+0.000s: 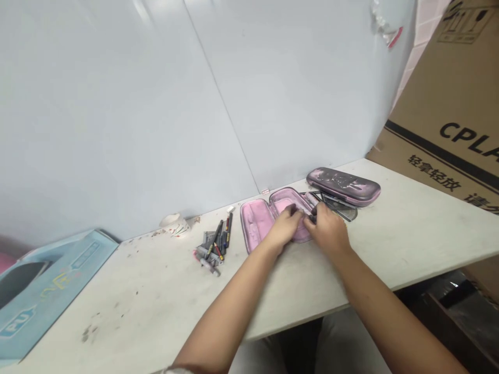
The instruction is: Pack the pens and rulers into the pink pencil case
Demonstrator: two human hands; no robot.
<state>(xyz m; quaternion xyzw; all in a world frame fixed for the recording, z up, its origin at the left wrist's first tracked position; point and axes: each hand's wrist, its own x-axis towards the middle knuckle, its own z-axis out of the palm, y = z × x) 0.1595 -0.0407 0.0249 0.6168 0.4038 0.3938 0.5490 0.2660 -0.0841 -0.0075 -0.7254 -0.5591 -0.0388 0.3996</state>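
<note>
An open pencil case (273, 215) with pink lining lies on the table, its two halves spread flat. Its dark, pink-blotched lid or twin case (343, 186) rests just behind it, partly over a dark flat piece (341, 210). My left hand (284, 227) sits over the case's middle, fingers curled down at its inner edge. My right hand (327, 229) pinches a small dark marker (312, 218) at the case's right half. Their grip is partly hidden by my fingers.
A loose pile of several markers (214, 244) lies left of the case, near a crumpled paper cup (174, 225). A pale blue printed box (50, 288) stands at the table's left end. A large cardboard carton (448, 124) rises at the right, beyond the table's edge.
</note>
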